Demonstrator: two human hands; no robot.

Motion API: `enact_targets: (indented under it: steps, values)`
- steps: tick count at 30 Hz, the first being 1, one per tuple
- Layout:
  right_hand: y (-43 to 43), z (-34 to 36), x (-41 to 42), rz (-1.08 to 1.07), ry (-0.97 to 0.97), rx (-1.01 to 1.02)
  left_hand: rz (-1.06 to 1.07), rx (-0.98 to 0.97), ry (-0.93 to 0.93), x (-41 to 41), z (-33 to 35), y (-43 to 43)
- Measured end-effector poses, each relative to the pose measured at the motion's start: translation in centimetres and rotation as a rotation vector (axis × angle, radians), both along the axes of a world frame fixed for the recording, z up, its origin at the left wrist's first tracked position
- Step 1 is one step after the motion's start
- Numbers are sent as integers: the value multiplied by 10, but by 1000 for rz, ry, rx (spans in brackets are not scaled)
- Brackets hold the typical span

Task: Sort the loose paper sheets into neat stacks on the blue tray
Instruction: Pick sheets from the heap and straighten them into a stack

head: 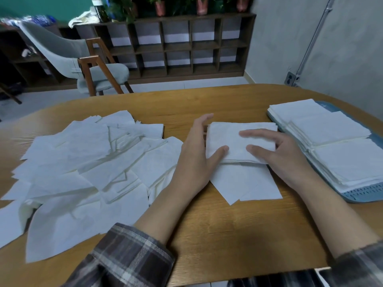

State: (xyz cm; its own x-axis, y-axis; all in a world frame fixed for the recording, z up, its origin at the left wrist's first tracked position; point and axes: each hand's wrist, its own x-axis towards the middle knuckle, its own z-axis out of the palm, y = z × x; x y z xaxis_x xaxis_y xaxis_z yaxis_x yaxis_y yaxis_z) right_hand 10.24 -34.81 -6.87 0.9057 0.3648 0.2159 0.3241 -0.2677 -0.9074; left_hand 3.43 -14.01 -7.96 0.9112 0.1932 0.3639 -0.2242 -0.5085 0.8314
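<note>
A small stack of white paper sheets (228, 137) lies on the wooden table between my hands. My left hand (196, 160) presses against its left edge with straight fingers, thumb on top. My right hand (277, 154) rests on its right side, fingers and thumb flat on the top sheet. Two loose sheets (246, 183) lie under the stack toward me. A big messy spread of loose sheets (87, 168) covers the table's left half. On the right, the blue tray (364, 196) holds neat white stacks (331, 141).
The wooden table (228, 235) has bare surface in front of me. Beyond it stand a grey chair (68, 56) with wooden legs and a dark cubby shelf (176, 44) with potted plants on top. A grey wall (331, 38) is on the right.
</note>
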Motion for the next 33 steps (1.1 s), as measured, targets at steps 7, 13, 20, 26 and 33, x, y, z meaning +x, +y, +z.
enact_targets:
  steps: [7, 13, 20, 26, 33]
  values:
    - [-2, -7, 9, -206, -83, -43, -205, 459, 129, -1, -10, 3]
    - [-1, -6, 8, -229, -83, -11, -218, 526, 146, -4, -3, 3]
    - [2, -2, 4, -132, -13, 73, -222, 260, 129, -8, 7, 1]
    - [1, -4, 2, 213, 292, 330, -187, -165, 144, -8, 20, 4]
    - [5, 0, -6, 50, 166, 194, -51, -296, 126, -5, 16, 8]
